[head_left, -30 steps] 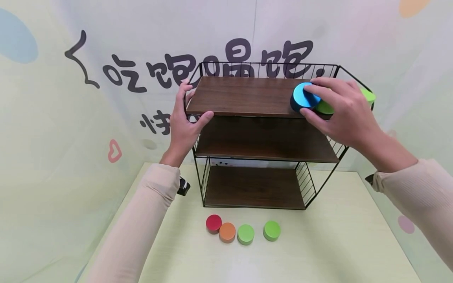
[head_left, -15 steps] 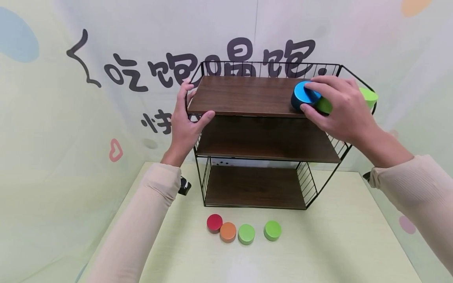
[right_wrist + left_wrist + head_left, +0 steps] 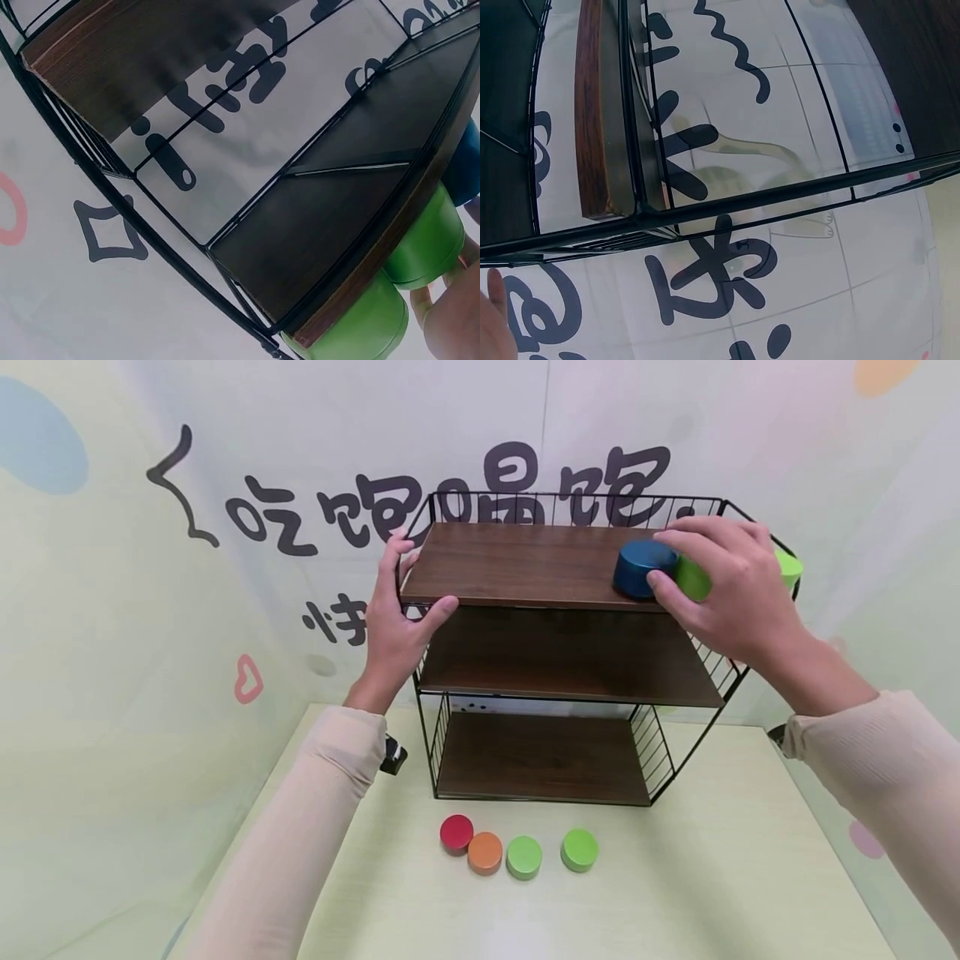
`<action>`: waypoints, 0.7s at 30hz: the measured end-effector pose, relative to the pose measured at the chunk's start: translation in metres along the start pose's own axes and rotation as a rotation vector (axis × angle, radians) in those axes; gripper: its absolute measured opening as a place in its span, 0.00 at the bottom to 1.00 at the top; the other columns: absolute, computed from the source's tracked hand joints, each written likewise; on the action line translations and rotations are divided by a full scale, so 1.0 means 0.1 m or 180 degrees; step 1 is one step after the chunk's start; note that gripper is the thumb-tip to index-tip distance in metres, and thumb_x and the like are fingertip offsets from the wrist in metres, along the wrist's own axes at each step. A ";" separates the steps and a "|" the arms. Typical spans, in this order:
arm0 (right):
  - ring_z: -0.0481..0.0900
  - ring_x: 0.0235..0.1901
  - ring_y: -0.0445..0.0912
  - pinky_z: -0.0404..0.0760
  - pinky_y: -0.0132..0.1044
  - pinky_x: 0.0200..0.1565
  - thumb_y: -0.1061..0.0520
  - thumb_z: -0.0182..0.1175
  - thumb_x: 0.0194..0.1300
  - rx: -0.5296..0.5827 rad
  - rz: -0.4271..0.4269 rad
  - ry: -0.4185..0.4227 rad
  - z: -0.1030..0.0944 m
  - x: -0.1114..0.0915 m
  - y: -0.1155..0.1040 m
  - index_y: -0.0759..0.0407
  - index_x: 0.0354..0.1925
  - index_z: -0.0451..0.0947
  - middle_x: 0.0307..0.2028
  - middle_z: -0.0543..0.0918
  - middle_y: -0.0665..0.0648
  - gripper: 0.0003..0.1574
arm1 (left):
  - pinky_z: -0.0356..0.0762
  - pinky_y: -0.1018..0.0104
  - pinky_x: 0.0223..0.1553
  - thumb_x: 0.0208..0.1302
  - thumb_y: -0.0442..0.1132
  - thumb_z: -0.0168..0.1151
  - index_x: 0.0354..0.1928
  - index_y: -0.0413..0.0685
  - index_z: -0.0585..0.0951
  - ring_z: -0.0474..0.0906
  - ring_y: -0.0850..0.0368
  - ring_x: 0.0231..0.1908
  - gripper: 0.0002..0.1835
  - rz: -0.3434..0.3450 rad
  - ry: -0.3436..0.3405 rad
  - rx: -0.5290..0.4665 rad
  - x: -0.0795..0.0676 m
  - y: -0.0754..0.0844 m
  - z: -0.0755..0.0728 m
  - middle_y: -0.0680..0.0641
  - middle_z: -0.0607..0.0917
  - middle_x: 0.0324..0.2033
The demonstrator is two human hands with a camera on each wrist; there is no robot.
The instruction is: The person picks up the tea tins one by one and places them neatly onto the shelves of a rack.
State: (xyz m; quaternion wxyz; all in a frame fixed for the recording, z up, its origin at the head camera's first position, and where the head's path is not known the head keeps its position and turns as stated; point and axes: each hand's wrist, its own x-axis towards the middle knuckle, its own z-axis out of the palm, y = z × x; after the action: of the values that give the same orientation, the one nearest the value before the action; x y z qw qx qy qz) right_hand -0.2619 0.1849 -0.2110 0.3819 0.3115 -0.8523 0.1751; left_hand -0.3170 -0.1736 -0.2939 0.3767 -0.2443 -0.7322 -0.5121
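In the head view, my left hand [image 3: 397, 618] grips the upper left corner of a three-tier rack [image 3: 525, 603] with dark wooden boards and black wire sides. Its thumb lies along the front edge of the top board. At the right end of that board, my right hand [image 3: 731, 585] holds a short blue cylinder [image 3: 637, 568] between thumb and fingers. The cylinder stands upright on the board. Right beside it are two green cylinders, one [image 3: 692, 578] partly behind the hand, the other [image 3: 789, 567] at the far right corner. The right wrist view shows the green cylinder [image 3: 427, 244] from below.
On the pale table [image 3: 420, 902] before the rack lie a red cylinder [image 3: 457, 833], an orange one [image 3: 485, 852] and two green cylinders [image 3: 523, 857]. A printed cloth [image 3: 225, 760] hangs behind and at the sides. Wire rails edge the top board.
The blue cylinder has gone from tilted toward me to upright on the board. My right fingers have shifted slightly right off its top. The left hand keeps its grip on the rack.
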 end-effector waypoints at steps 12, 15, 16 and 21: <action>0.76 0.53 0.62 0.61 0.48 0.57 0.54 0.63 0.61 0.0099 -0.0129 0.0486 -0.11 -0.10 0.01 0.65 0.54 0.81 0.51 0.82 0.67 0.25 | 0.64 0.65 0.63 0.52 0.71 0.67 0.68 0.50 0.65 0.68 0.61 0.67 0.49 -0.0007 0.0000 -0.0036 -0.01 0.01 0.01 0.58 0.62 0.74; 0.76 0.50 0.63 0.61 0.48 0.55 0.50 0.59 0.63 0.0080 -0.0279 0.0539 -0.14 -0.15 0.02 0.68 0.53 0.81 0.50 0.82 0.69 0.27 | 0.62 0.65 0.64 0.52 0.70 0.67 0.68 0.50 0.65 0.68 0.61 0.67 0.49 -0.0002 -0.0004 -0.0058 -0.01 0.00 0.02 0.56 0.62 0.74; 0.77 0.50 0.63 0.61 0.48 0.53 0.49 0.58 0.64 0.0067 -0.0333 0.0551 -0.14 -0.17 0.03 0.68 0.53 0.81 0.49 0.82 0.69 0.28 | 0.62 0.65 0.64 0.52 0.70 0.67 0.69 0.49 0.65 0.67 0.61 0.68 0.49 0.0002 -0.0006 -0.0054 0.00 0.00 0.02 0.55 0.62 0.74; 0.77 0.51 0.64 0.62 0.47 0.53 0.43 0.57 0.65 0.0139 -0.0350 0.0661 -0.12 -0.31 0.00 0.69 0.52 0.82 0.48 0.83 0.69 0.32 | 0.61 0.64 0.65 0.51 0.70 0.68 0.69 0.48 0.65 0.67 0.58 0.68 0.50 0.0003 -0.0006 -0.0072 0.00 -0.01 0.02 0.53 0.62 0.74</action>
State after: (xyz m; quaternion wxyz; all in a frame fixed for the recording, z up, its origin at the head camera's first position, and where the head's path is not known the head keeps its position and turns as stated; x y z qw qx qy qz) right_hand -0.2396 0.2039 -0.2270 0.4703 0.3462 -0.7858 0.2037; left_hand -0.3185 -0.1718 -0.2953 0.3735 -0.2494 -0.7266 -0.5199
